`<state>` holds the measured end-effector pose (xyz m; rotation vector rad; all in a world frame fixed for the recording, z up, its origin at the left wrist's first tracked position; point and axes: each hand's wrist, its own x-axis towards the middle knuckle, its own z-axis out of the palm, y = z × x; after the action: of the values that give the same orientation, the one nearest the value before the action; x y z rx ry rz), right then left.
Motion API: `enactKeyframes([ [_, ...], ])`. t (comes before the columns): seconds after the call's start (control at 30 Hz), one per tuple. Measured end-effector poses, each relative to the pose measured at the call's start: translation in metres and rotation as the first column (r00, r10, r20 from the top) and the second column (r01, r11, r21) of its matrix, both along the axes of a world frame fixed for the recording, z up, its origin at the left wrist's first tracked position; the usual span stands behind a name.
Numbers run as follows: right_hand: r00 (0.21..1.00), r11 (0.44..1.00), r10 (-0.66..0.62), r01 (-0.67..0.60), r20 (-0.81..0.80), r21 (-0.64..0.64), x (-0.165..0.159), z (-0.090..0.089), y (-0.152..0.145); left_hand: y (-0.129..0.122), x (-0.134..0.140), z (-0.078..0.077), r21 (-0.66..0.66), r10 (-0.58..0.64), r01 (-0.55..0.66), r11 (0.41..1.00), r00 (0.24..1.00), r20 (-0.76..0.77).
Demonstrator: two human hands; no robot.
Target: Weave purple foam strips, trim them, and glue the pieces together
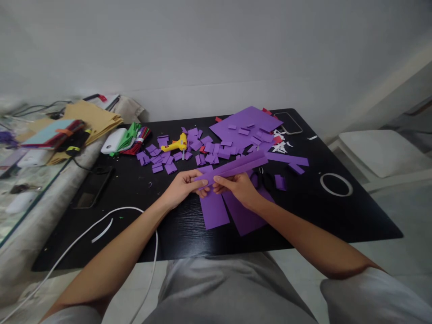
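Between my two hands, above the black table, is a long purple paper strip (241,164) with a lengthwise fold. My left hand (189,182) pinches its left end between thumb and fingers. Close beside it, my right hand (236,185) grips the strip from below, thumb on top. The strip's far end slants up to the right. Beneath my hands lie purple paper sheets (214,211), partly hidden by them. Beyond them are many small folded purple paper pieces (165,158) and a yellow glue gun (177,143). Dark-handled pliers or scissors (266,179) lie right of my right hand, partly covered.
A large purple sheet (246,123), white paper scraps (281,143) and a phone (288,123) are at the back right. A white ring (336,184) lies at the right. Pipe cleaners (131,137), another phone (94,186) and a white cable (101,220) occupy the left.
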<state>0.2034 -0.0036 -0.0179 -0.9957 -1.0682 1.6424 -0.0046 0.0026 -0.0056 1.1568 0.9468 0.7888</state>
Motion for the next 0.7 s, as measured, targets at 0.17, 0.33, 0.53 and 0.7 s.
enactKeyframes([
  [0.17,1.0,1.0,-0.001,0.001,0.027,0.012,0.0,0.002,-0.001,-0.002,0.003,-0.001,0.081,0.03,-0.03,0.996,1.0,0.002],
  [0.33,0.995,0.995,-0.095,0.095,-0.005,0.023,0.01,0.004,0.009,-0.001,0.002,0.002,0.094,0.061,-0.061,0.994,0.998,0.004],
  [0.53,0.995,0.995,-0.103,0.104,0.014,-0.005,0.01,0.003,0.01,-0.001,0.002,0.004,0.035,-0.022,0.022,0.999,1.0,0.001],
  [0.7,1.0,1.0,-0.024,0.024,0.01,-0.007,0.002,0.003,0.001,-0.005,0.006,0.005,0.018,-0.074,0.075,0.997,0.996,-0.047],
])
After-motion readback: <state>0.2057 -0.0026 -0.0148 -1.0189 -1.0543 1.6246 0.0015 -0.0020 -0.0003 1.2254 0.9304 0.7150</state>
